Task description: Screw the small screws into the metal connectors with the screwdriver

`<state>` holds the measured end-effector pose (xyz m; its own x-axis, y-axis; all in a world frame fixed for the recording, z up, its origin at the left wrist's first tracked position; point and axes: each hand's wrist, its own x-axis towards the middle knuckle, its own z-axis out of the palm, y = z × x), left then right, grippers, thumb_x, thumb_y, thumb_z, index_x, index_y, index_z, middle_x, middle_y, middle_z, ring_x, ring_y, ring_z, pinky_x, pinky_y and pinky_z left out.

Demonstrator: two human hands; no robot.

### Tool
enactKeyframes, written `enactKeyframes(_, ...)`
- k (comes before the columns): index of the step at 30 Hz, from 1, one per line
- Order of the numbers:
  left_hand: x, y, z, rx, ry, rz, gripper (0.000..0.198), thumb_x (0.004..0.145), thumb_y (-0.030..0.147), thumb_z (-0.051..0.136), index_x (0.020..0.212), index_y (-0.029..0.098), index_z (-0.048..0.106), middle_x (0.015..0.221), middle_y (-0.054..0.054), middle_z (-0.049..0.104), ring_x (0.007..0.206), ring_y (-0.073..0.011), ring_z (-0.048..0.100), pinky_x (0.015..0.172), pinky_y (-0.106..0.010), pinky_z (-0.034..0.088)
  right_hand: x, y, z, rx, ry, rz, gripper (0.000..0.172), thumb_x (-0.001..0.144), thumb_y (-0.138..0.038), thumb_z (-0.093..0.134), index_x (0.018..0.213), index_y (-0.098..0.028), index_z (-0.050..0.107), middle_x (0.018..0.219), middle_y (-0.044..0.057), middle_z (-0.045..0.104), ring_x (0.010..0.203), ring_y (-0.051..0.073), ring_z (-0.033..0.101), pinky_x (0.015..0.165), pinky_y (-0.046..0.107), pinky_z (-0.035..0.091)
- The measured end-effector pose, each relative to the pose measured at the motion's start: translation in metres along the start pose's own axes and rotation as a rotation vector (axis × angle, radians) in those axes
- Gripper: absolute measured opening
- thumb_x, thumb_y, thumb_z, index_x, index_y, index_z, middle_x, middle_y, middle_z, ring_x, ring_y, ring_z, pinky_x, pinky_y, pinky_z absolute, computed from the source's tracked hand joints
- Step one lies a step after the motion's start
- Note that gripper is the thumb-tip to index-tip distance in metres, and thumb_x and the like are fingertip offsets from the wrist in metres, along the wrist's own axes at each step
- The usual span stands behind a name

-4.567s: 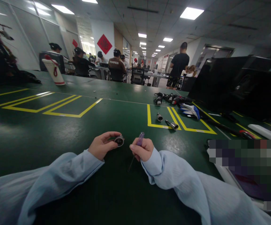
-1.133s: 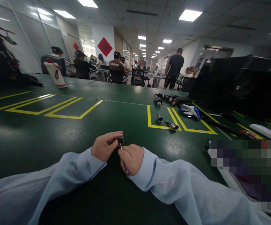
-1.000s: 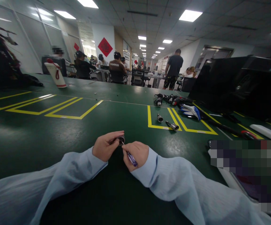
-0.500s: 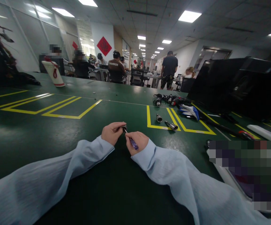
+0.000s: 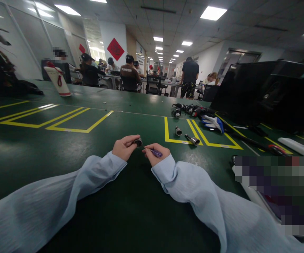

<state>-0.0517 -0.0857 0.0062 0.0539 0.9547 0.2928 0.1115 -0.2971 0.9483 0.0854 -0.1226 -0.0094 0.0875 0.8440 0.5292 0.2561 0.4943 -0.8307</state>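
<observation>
Left hand (image 5: 123,150) pinching a round metal part (image 5: 138,142), right hand (image 5: 156,161) gripping a purple-handled screwdriver (image 5: 156,153), its tip hard to make out

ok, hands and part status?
Left hand pinching round metal part. Right hand holding purple-handled tool. Two metal fittings beyond, not in the way.
</observation>
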Motion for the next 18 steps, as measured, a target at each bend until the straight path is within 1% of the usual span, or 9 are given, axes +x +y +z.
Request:
enactKeyframes(2,0.000,0.001,0.001,-0.004,-0.002,-0.011,0.040,0.052,0.019,0.063,0.090,0.007,0.064,0.101,-0.013,0.063,0.093,-0.0240,0.059,0.091,-0.039,0.042,0.000,0.002,0.003,0.129,0.001,0.079,0.014,0.069,-0.026,0.053,0.071,-0.014,0.061,0.065,0.007,0.067,0.051,0.014,0.061,0.052,0.026,0.052)
enactKeyframes(4,0.000,0.003,0.001,-0.008,-0.002,-0.021,0.040,0.052,0.019,0.063,0.090,0.007,0.064,0.100,-0.013,0.064,0.093,-0.0244,0.060,0.092,-0.039,0.042,0.001,0.004,0.005,0.211,0.007,0.124,0.018,0.069,-0.028,0.054,0.072,-0.013,0.061,0.066,0.009,0.067,0.050,0.015,0.061,0.052,0.027,0.053)
enactKeyframes(7,-0.001,0.003,0.002,-0.022,0.009,-0.040,0.041,0.052,0.019,0.063,0.091,0.006,0.064,0.099,-0.013,0.064,0.093,-0.0251,0.060,0.090,-0.040,0.043,0.001,0.006,0.006,0.211,0.012,0.116,0.018,0.067,-0.029,0.055,0.072,-0.012,0.061,0.066,0.010,0.067,0.052,0.016,0.062,0.053,0.029,0.054)
enactKeyframes(11,0.000,0.000,0.002,-0.051,0.010,-0.073,0.042,0.051,0.018,0.063,0.092,0.006,0.063,0.096,-0.013,0.065,0.090,-0.0251,0.061,0.085,-0.038,0.048,0.002,0.007,0.005,0.213,-0.003,0.106,0.017,0.067,-0.029,0.057,0.071,-0.013,0.062,0.066,0.008,0.068,0.053,0.015,0.063,0.054,0.027,0.054)
enactKeyframes(15,0.003,-0.005,0.002,-0.070,0.059,-0.083,0.041,0.050,0.019,0.064,0.089,0.007,0.064,0.092,-0.011,0.067,0.086,-0.0244,0.062,0.080,-0.036,0.051,0.003,0.005,0.004,0.328,0.012,0.164,0.022,0.067,-0.034,0.058,0.072,-0.013,0.061,0.065,0.007,0.067,0.050,0.013,0.062,0.053,0.027,0.055)
enactKeyframes(18,0.004,-0.008,0.002,-0.070,0.058,-0.085,0.042,0.051,0.020,0.064,0.091,0.008,0.064,0.092,-0.011,0.067,0.085,-0.0239,0.062,0.080,-0.036,0.051,0.003,0.001,0.003,0.394,0.022,0.189,0.026,0.066,-0.038,0.060,0.072,-0.013,0.060,0.065,0.007,0.068,0.050,0.013,0.062,0.054,0.028,0.056)
